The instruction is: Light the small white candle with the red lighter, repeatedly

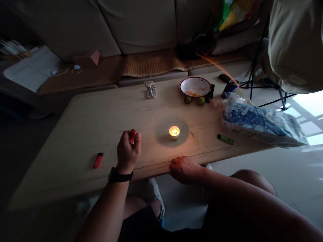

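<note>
Item one: your left hand (128, 151), wearing a black wristwatch (120, 175), its fingers (136, 139) clenched around a red lighter (132, 135) that stands upright in the grip, top showing. Item two: your right hand (184, 169), fingers relaxed and grasping nothing, resting at the near edge of the pale wooden desk (75, 134). Nearest to both hands is a lit tealight candle (174, 132), at 1 o'clock from the left hand and 12 o'clock from the right. Also listed: a second red lighter (98, 160) at 8 o'clock from your left hand; thin coloured sticks (194, 138) and a green lighter (226, 139) at 3 o'clock from the candle; a blue-patterned plastic package (262, 124) further along at 3 o'clock. Risks: a slack left grip could drop the lighter by the open flame; reaching across the candle could burn your forearm; pushing the package or sticks toward the flame could ignite them; dim light could hide the sticks.
</note>
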The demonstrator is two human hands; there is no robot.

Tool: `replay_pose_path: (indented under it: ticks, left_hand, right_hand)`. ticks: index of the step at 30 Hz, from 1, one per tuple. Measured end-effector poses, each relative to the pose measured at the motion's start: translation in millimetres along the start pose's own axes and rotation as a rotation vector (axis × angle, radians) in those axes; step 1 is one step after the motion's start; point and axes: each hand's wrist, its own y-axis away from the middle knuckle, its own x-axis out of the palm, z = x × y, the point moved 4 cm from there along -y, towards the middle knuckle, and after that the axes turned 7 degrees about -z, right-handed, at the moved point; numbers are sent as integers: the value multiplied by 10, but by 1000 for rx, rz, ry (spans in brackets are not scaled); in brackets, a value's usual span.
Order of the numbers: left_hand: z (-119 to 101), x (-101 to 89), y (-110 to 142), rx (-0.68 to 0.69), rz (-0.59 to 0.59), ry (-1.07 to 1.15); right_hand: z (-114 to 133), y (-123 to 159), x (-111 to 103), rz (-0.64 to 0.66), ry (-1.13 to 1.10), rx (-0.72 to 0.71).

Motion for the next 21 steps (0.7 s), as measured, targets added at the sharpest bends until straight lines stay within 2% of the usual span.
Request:
replay_pose_path:
  ticks: [13,21]
  left_hand:
    - [-10,17,21,40,20,0]
    - [-149,78,42,96,94,-21]
  right_hand:
    - [27,3,-21,36,9,-1]
    - [29,2,-29,42,-1,5]
